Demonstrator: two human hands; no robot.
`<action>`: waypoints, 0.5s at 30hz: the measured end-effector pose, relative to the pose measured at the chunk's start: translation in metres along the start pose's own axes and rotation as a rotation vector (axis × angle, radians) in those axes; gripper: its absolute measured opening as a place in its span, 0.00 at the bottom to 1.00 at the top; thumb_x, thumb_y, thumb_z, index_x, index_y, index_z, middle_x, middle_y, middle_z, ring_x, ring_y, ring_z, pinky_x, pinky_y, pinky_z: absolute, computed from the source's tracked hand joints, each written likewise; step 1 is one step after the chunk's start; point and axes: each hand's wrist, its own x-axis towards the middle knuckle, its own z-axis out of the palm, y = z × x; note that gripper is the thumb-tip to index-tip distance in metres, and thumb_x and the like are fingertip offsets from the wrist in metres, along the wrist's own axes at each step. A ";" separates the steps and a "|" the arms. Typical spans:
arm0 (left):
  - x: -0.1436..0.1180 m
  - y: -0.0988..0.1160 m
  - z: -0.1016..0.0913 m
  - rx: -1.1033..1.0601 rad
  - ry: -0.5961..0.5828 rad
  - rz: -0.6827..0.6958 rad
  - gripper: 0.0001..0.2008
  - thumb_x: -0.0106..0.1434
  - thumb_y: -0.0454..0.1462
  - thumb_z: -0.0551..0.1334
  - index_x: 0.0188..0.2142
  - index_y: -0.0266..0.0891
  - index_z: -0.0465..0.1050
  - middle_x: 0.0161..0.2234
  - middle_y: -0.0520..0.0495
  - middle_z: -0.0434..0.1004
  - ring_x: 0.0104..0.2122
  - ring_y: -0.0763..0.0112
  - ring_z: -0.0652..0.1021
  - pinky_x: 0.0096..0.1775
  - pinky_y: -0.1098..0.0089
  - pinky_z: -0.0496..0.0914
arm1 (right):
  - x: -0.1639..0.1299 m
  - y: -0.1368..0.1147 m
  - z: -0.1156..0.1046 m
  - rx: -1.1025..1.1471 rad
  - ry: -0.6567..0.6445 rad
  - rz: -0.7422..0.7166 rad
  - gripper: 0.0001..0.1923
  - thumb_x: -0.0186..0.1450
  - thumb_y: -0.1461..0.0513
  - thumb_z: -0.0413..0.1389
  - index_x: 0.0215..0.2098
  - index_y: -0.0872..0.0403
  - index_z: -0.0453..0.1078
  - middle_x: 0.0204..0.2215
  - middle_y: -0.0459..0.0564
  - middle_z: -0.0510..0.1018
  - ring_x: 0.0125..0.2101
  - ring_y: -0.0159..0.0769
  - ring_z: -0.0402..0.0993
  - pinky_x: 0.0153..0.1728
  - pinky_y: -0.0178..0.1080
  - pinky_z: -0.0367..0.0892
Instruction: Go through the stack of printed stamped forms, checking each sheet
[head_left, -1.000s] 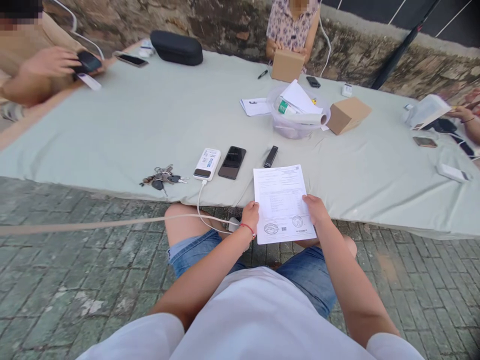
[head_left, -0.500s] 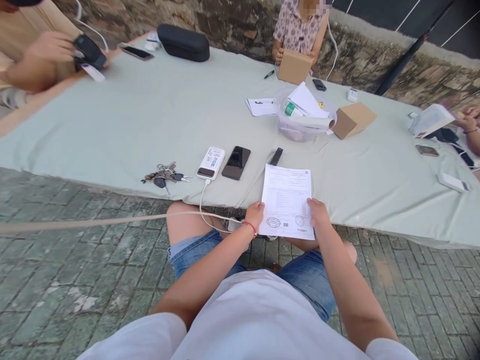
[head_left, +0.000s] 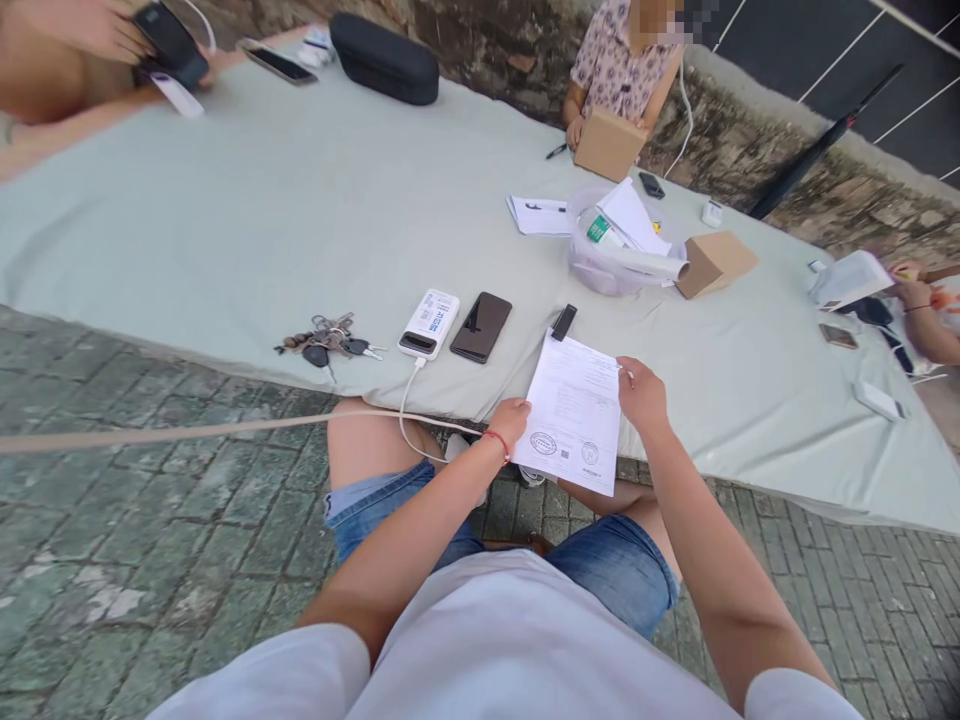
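A printed sheet of paper [head_left: 571, 410] with two round stamps is tilted over the table's near edge, its lower part above my lap. My left hand [head_left: 511, 422], with a red string on the wrist, pinches the left edge of the sheet. At the upper right edge, my right hand [head_left: 643, 393] has its fingers curled with the paper's border between them. Touching the far edge of the sheet is a small black oblong object [head_left: 564, 322]. Left of the paper lie a dark smartphone [head_left: 481, 327] and a white power bank [head_left: 430, 323] with a cable plugged in.
Keys [head_left: 328, 340] lie at the near left. A translucent bowl [head_left: 600, 275] holds papers and a bottle, beside a cardboard box [head_left: 716, 262]. A black case [head_left: 384, 58] sits at the far left. Other people sit around the cloth-covered table [head_left: 225, 220]. A pale cord [head_left: 187, 432] crosses on the left.
My right hand has slid up the sheet's right edge towards its far corner. The paper has turned slightly, its lower end swinging left. The whole view has shifted a little.
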 end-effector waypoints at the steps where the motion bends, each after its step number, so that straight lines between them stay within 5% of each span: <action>1: 0.000 0.000 0.000 0.011 0.001 -0.010 0.11 0.61 0.35 0.57 0.21 0.40 0.64 0.22 0.50 0.68 0.25 0.70 0.68 0.30 0.68 0.63 | 0.010 -0.011 0.005 -0.023 -0.041 -0.097 0.25 0.72 0.61 0.44 0.62 0.56 0.70 0.59 0.59 0.78 0.60 0.49 0.72 0.61 0.54 0.67; 4: 0.001 0.002 -0.001 0.048 0.006 -0.025 0.12 0.61 0.34 0.56 0.21 0.41 0.62 0.21 0.51 0.65 0.25 0.69 0.66 0.31 0.68 0.62 | 0.037 -0.041 0.024 -0.109 -0.151 -0.334 0.31 0.69 0.67 0.43 0.70 0.59 0.60 0.70 0.57 0.66 0.70 0.47 0.58 0.70 0.54 0.57; 7: 0.001 0.004 -0.003 0.085 0.007 -0.025 0.12 0.61 0.35 0.57 0.21 0.42 0.63 0.22 0.50 0.67 0.28 0.67 0.68 0.33 0.67 0.62 | 0.058 -0.061 0.038 -0.239 -0.259 -0.414 0.38 0.64 0.72 0.44 0.73 0.63 0.54 0.74 0.57 0.57 0.74 0.46 0.49 0.73 0.53 0.50; 11: 0.000 0.005 -0.003 0.135 0.003 -0.025 0.12 0.62 0.35 0.56 0.22 0.41 0.64 0.24 0.48 0.70 0.30 0.65 0.70 0.35 0.66 0.63 | 0.069 -0.071 0.045 -0.419 -0.383 -0.439 0.39 0.62 0.74 0.45 0.73 0.66 0.54 0.74 0.59 0.55 0.74 0.46 0.48 0.73 0.50 0.49; 15: -0.002 0.006 -0.002 0.184 0.009 -0.018 0.14 0.64 0.34 0.54 0.22 0.42 0.61 0.24 0.48 0.70 0.30 0.65 0.71 0.35 0.66 0.63 | 0.064 -0.072 0.050 -0.500 -0.371 -0.435 0.40 0.63 0.73 0.46 0.74 0.66 0.52 0.75 0.58 0.53 0.74 0.46 0.48 0.73 0.50 0.48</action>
